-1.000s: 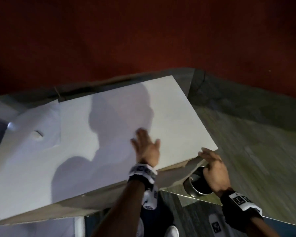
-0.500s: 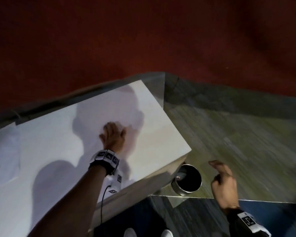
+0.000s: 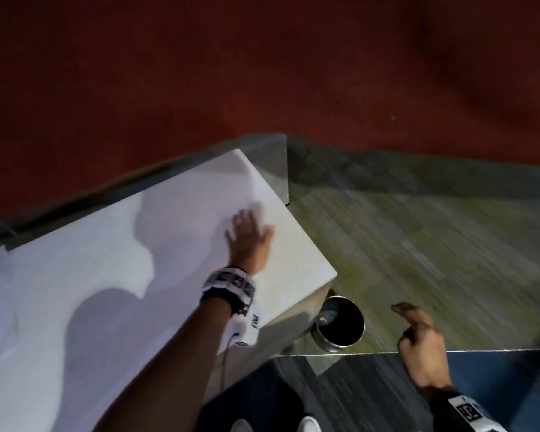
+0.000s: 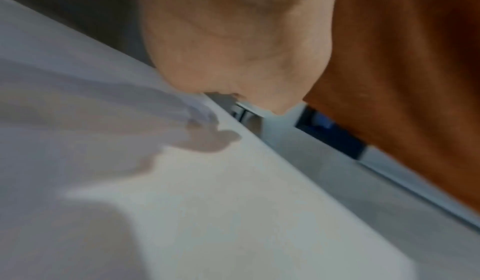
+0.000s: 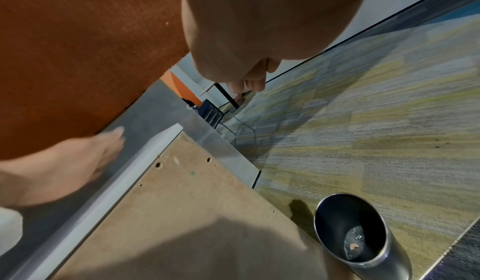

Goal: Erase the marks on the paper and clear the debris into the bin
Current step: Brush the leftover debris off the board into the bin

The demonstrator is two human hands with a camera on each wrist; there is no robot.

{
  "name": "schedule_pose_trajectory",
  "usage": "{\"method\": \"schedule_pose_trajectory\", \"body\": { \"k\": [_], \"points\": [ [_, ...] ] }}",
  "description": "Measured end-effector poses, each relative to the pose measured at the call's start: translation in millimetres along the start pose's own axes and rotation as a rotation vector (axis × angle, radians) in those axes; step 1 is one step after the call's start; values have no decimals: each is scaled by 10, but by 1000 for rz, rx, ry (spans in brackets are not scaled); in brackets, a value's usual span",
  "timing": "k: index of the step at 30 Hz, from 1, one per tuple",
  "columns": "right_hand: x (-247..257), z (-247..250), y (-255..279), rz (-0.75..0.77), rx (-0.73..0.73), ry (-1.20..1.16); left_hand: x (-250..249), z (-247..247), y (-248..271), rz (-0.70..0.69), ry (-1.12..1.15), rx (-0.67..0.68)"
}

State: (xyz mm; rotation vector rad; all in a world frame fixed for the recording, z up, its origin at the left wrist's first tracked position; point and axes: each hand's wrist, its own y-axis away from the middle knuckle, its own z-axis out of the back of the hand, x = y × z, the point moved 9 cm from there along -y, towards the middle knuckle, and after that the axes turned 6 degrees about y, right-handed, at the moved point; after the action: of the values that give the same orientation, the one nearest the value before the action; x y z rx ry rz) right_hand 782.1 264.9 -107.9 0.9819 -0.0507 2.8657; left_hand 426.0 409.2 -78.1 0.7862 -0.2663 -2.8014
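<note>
My left hand [image 3: 250, 241] lies flat with straight fingers on the white table top [image 3: 106, 307], close to its right edge. The left wrist view shows only the palm [image 4: 221, 48] over the blurred table top [image 4: 233, 202]. A round metal bin [image 3: 340, 325] stands on the floor under the table's near right corner. Its bottom holds a few small scraps, seen in the bin [image 5: 355, 241]. My right hand [image 3: 415, 328] hovers to the right of the bin, fingers loosely curled, holding nothing. The paper is out of view.
The table's brown underside [image 5: 182, 202] overhangs the bin. Striped yellow-grey carpet [image 3: 434, 244] spreads to the right. A red wall [image 3: 262, 73] fills the back. A glass edge [image 3: 449, 350] runs across the floor near my right hand. My white shoes [image 3: 306, 425] are below.
My right hand has come off the bin's rim and moved out to the right. My left hand drew back, then swept rightward across the table top toward its right edge.
</note>
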Motion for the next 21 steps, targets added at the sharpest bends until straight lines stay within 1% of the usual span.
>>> {"method": "schedule_pose_trajectory", "body": {
  "k": [1,2,3,4,5,8,9,10,11,13,14,15,16,17,18,19,20,21],
  "points": [
    [-16,-7,16,-4,-1,0,255,51,-46,101,-44,-14],
    [-26,-26,28,-2,-2,5,362,9,-37,147,-97,-12],
    [-34,-53,32,0,-1,10,291,-132,9,124,-160,2],
    [-37,-92,31,1,5,17,85,-346,116,52,-210,44],
    [-38,-144,28,-5,17,28,-209,-596,286,-54,-235,124],
    [-15,-248,20,-17,50,70,-1181,-1336,1030,-439,-204,445],
    [-5,-253,17,-13,54,79,-1410,-1411,1259,-538,-197,512],
    [-10,-244,17,-10,57,86,-1518,-1411,1342,-593,-171,513],
    [-30,-217,23,-10,57,87,-1509,-1304,1309,-580,-141,465],
    [-98,-132,45,-23,51,64,-1155,-919,1053,-423,-163,221],
    [-142,-88,62,-37,49,49,-865,-693,936,-309,-160,106],
    [-193,-53,94,-57,49,38,-528,-526,859,-146,-92,37],
    [-231,-23,133,-67,46,35,-240,-474,851,14,-28,18],
    [-250,-6,175,-67,39,31,-103,-486,912,128,-8,23],
    [-259,7,212,-62,28,26,-136,-605,998,165,-41,41],
    [-243,15,237,-55,23,14,-315,-788,1089,122,-101,75],
    [-210,11,250,-46,25,2,-554,-1044,1147,26,-133,129],
    [-154,14,247,-36,24,-5,-843,-1255,1202,-89,-106,207]
  ]
}}
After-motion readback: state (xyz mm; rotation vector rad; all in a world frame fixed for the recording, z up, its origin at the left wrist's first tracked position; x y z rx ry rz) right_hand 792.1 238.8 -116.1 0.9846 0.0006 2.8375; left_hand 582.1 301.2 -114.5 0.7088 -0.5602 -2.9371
